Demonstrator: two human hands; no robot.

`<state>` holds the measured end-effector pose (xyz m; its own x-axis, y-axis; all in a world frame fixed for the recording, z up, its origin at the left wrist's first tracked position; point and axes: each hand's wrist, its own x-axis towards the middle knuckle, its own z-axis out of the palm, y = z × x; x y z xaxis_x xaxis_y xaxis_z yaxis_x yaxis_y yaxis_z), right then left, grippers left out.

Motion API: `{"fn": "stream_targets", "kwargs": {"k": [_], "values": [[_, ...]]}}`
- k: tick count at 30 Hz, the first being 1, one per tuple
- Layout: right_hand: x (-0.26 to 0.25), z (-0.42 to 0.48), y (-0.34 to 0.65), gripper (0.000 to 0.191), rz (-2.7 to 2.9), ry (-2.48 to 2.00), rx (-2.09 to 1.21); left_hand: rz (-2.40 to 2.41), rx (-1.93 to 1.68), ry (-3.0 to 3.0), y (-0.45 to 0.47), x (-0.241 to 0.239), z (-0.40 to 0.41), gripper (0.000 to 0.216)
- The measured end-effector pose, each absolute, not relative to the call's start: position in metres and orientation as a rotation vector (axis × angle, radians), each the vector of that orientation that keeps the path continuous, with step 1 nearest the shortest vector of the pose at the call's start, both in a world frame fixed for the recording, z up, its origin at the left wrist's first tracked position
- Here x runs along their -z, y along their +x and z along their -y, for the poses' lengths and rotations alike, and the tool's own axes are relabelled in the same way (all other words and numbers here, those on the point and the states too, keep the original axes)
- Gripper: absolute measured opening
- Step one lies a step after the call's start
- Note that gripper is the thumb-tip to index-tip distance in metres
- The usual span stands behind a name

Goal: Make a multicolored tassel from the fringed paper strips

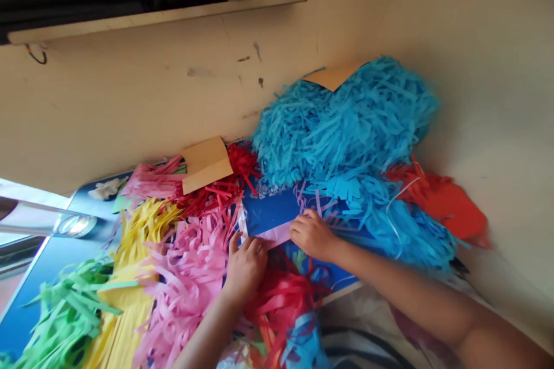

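Note:
A light purple paper strip (277,234) lies on the blue work surface (268,213) between my two hands. My left hand (246,265) has its fingers curled, pressing on the strip's left end beside the pink fringed paper (190,277). My right hand (312,235) is closed in a pinch on the strip's right end, close to the blue fringed paper pile (346,132). Red fringed strips (285,294) lie just below both hands.
Yellow fringe (138,230), green fringe (64,311), more red fringe (225,184) and a tan card (205,164) cover the surface. An orange-red paper heap (445,202) sits by the wall. A shelf (151,14) carries dark bags overhead. A metal object (73,225) lies at left.

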<state>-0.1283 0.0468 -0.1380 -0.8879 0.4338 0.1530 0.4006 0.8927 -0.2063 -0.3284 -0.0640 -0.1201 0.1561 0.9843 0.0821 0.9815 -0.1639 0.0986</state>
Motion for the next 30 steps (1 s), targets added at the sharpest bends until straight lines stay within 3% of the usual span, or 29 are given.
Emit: {"fn": "stream_targets", "kwargs": {"k": [6, 11, 24, 26, 30], "values": [[0.148, -0.074, -0.124, 0.015, 2.726, -0.93, -0.58, -2.092, -0.276, 2.132, -0.351, 0.124, 0.058, 0.03], [0.144, -0.079, -0.138, 0.022, 2.702, -1.091, -0.527, -2.226, -0.146, 2.043, -0.349, 0.124, 0.044, 0.038], [0.138, -0.085, -0.138, 0.008, 2.663, -1.228, -0.491, -2.186, 0.032, 2.131, -0.351, 0.116, 0.031, 0.027], [0.131, -0.083, -0.134, 0.009, 2.66, -1.156, -0.441, -2.13, -0.016, 2.219, -0.349, 0.113, 0.033, 0.02], [0.124, -0.073, -0.133, 0.013, 2.827, -0.575, -0.276, -1.921, -0.04, 2.406, -0.342, 0.106, 0.035, 0.023]]}}
